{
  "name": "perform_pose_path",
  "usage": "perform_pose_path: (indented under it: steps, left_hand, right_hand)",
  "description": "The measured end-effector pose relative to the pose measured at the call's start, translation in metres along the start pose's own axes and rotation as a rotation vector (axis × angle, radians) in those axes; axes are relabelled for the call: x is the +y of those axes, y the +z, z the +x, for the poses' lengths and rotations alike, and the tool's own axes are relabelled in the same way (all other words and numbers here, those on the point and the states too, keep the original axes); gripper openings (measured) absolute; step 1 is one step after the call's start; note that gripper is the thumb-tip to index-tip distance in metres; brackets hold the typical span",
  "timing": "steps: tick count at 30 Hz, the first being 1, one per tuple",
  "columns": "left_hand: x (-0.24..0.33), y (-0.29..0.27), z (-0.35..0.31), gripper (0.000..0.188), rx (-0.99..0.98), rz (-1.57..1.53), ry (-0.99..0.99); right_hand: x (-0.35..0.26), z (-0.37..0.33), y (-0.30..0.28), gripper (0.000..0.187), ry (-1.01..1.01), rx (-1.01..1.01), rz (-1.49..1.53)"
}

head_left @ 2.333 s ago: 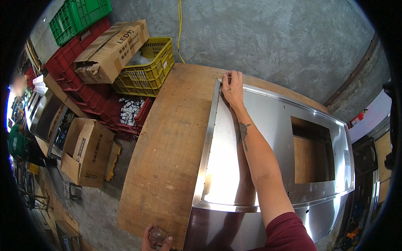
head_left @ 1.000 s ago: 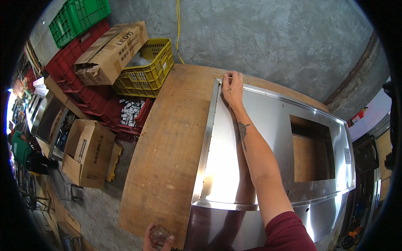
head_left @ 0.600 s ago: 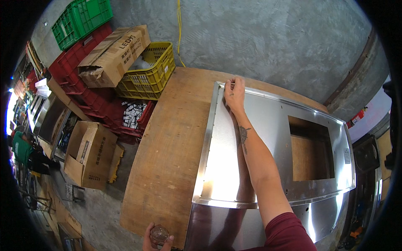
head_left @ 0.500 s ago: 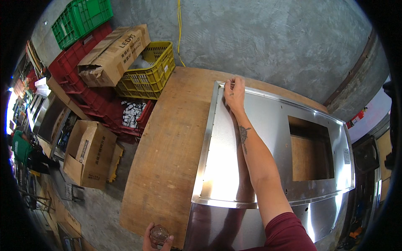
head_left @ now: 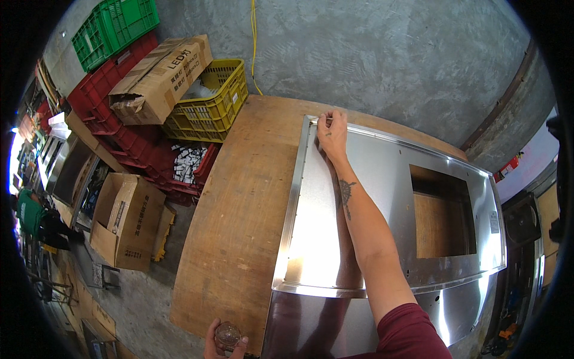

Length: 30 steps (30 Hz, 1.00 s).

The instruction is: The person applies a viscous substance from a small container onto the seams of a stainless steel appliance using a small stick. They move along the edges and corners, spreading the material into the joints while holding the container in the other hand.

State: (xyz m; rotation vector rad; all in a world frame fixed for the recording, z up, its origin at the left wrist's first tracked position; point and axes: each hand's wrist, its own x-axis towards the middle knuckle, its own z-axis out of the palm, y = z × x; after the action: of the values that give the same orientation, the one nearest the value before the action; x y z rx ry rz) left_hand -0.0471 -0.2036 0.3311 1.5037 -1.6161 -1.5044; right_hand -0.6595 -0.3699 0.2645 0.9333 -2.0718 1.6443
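Observation:
A large shiny sheet-metal panel (head_left: 323, 239) with raised edges and a rectangular cutout lies on the wooden tabletop (head_left: 233, 203). My right hand (head_left: 332, 131) reaches across it to the far left corner. Its fingers are pinched together at the rim there, and whatever they hold is too small to make out. Low in the picture, my left hand (head_left: 211, 344) grips a small, round, clear container (head_left: 228, 335) near the table's front edge. What the container holds cannot be made out.
Left of the table, red crates (head_left: 128, 146), a yellow crate (head_left: 230, 105) and a green crate (head_left: 116, 33) are stacked with a long cardboard box (head_left: 161, 81). An open carton (head_left: 134, 221) stands on the floor. A person in green (head_left: 30, 212) is far left. A concrete wall (head_left: 382, 66) rises behind.
The view has shifted very slightly. My right hand remains at the panel's far left corner, and my left hand keeps hold of the clear container.

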Motion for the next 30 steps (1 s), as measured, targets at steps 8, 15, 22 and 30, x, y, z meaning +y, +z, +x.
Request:
perform_pose_path:
  steps: [8,15,22,30]
  left_hand:
    - [-0.008,0.0,0.001,0.076,-0.003,-0.028,0.025]
    - [-0.007,0.0,0.0,0.075,0.0,-0.012,0.013]
    - [-0.007,0.001,0.0,0.075,-0.003,-0.026,0.008]
    - [-0.008,0.0,0.0,0.074,-0.006,0.01,0.008]
  right_hand:
    - [0.002,0.0,0.001,0.026,-0.014,0.001,-0.003]
    - [0.0,-0.001,0.001,0.027,-0.014,-0.003,0.003]
    - [0.001,0.0,0.001,0.027,-0.018,0.008,0.016]
    - [-0.002,-0.001,0.001,0.025,-0.022,0.014,0.002]
